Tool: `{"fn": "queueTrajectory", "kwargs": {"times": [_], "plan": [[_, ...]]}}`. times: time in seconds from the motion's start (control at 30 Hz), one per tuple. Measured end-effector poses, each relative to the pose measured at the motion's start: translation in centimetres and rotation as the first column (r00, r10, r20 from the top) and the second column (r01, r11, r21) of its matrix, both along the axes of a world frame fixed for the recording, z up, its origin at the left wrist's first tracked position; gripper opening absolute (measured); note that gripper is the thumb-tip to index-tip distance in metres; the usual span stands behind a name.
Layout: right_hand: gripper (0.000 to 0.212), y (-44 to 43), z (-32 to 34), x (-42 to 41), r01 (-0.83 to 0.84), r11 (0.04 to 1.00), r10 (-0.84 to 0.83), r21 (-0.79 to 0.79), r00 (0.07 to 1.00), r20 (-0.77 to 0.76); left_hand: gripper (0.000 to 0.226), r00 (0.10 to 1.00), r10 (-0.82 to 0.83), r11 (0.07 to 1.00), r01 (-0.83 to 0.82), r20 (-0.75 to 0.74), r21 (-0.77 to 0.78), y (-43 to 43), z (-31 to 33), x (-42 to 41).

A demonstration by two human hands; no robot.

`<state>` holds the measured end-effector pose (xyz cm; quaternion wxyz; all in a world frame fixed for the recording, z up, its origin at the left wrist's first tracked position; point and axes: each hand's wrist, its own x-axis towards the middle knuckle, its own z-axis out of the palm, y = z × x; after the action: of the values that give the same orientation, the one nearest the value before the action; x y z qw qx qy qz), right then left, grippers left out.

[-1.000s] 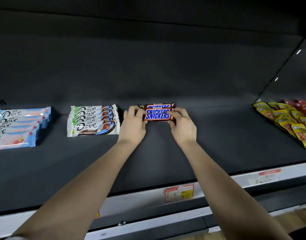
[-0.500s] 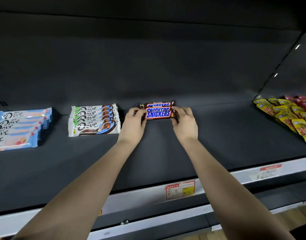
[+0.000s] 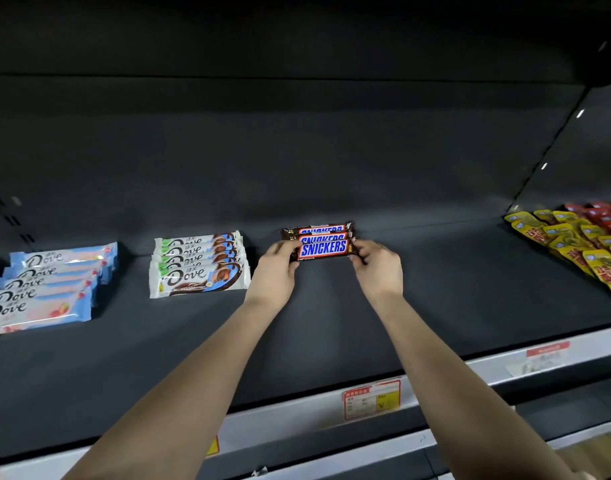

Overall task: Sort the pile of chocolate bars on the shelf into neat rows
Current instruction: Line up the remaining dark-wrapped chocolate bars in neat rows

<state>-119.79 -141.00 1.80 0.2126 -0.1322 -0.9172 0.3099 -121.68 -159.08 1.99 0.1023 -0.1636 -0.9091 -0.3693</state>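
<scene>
On shelf (image 3: pixel 435 306), ctr-rear: L hand (image 3: pixel 274 270) and R hand (image 3: pixel 378 268) pinch, w/ curled fingers, opposite ends of front Snickers bar (image 3: pixel 323 248). Two more Snickers bars (image 3: pixel 319 233) sit directly behind; Dove rows (image 3: pixel 198 265) lie left.

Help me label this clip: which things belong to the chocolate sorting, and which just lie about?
Job: Snickers bars held by left hand and right hand; white Dove bars; blue Dove bars.
Lying about: yellow packets; red packets; price tag.
</scene>
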Motion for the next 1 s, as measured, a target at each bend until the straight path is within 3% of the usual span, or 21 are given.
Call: {"fn": "queueTrajectory", "kwargs": {"times": [0.57,0.67,0.73,0.87,1.0], "plan": [[0.026,-0.2,-0.1,0.2,0.016,1.000,-0.014,0.020,0.998,-0.058,0.047,0.995,0.061,0.997,-0.065,-0.085,-0.051,0.3,-0.1,0.3],[0.022,-0.5,0.1,0.5,0.016,0.994,0.002,0.110,0.987,-0.163,0.049,0.988,0.085,0.986,-0.103,-0.132,-0.134,0.5,-0.1,0.4],[0.018,-0.9,0.4,0.7,-0.007,0.974,0.059,0.228,0.974,-0.221,0.051,0.974,0.091,0.951,-0.147,-0.208,-0.272,0.6,0.0,0.2],[0.015,-2.0,0.6,0.7,-0.102,0.894,0.197,0.437,0.964,-0.178,0.048,0.941,0.051,0.886,-0.197,-0.334,-0.419,0.1,0.7,0.3],[0.023,-5.1,2.0,0.2,-0.086,0.974,0.130,0.209,0.969,-0.210,0.039,0.884,0.029,0.886,-0.239,-0.467,-0.397,-1.9,1.7,0.3]]}}
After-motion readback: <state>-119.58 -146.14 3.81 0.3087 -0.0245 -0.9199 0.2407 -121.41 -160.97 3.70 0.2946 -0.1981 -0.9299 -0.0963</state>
